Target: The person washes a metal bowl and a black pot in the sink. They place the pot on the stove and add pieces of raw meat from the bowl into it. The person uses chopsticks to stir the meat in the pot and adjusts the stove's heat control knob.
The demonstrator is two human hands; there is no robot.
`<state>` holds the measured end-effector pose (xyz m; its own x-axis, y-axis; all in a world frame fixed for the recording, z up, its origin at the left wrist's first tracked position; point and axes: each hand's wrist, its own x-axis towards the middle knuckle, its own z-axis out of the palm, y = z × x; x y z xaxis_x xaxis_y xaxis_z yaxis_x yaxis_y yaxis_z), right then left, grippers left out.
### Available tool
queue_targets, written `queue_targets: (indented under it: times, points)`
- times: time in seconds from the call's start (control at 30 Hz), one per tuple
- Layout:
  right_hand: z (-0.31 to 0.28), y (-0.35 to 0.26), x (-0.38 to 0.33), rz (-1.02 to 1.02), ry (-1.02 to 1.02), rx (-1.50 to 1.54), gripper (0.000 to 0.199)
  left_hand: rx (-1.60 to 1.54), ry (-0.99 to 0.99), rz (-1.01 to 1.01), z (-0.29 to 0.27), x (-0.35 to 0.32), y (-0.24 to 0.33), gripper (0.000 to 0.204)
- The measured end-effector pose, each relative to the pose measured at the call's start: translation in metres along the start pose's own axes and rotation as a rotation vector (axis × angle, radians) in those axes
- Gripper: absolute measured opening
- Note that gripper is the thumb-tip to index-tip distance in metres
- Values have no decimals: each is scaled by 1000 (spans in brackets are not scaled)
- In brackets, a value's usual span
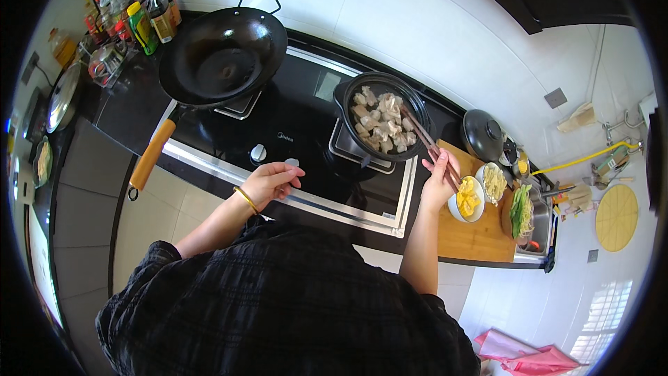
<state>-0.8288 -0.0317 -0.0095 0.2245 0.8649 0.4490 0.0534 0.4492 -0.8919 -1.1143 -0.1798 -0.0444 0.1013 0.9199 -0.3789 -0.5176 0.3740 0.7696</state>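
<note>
My right hand (442, 179) grips a pair of brown chopsticks (422, 131), its tips among pale meat chunks (379, 120) in a black pot (346, 97) on the right burner. My left hand (273, 179), with a gold bangle (246, 200) at the wrist, hovers over the stove's front edge. Its fingers are loosely curled together, with nothing seen in them. Just beyond its fingertips is one stove knob (293, 162); another knob (258, 153) lies to its left. A black wok (223, 59) with a wooden handle (152, 156) rests on the left burner, with no food seen inside.
On the wooden cutting board (459, 240) at right stand a white bowl of yellow pieces (467, 198), a bowl of pale shreds (494, 182) and some greens (520, 212). A black lid (481, 136) sits behind. Seasoning bottles (142, 28) crowd the far left corner.
</note>
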Motion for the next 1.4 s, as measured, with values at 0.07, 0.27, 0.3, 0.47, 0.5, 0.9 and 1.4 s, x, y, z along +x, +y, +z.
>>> queue_targets:
  times: [0.07,0.27,0.3,0.47,0.5,0.9,1.4]
  points:
    - [-5,1,0,-2,-12,5,21,13,13,-4,6,-2,-2,20]
    - [-19,4,5,17,11,80,21,14,42,10,23,-9,-11,21]
    - [-22,4,6,26,28,99,21,7,44,12,26,-11,-13,21]
    - [-34,7,9,76,84,176,22,-39,78,27,38,-21,-32,21]
    - [-37,8,10,80,101,190,22,-46,91,33,41,-23,-37,22]
    - [-52,24,15,201,172,337,20,-93,168,83,40,-64,-73,20]
    - [-155,-39,-105,272,515,680,23,77,-44,-81,22,-136,-70,20]
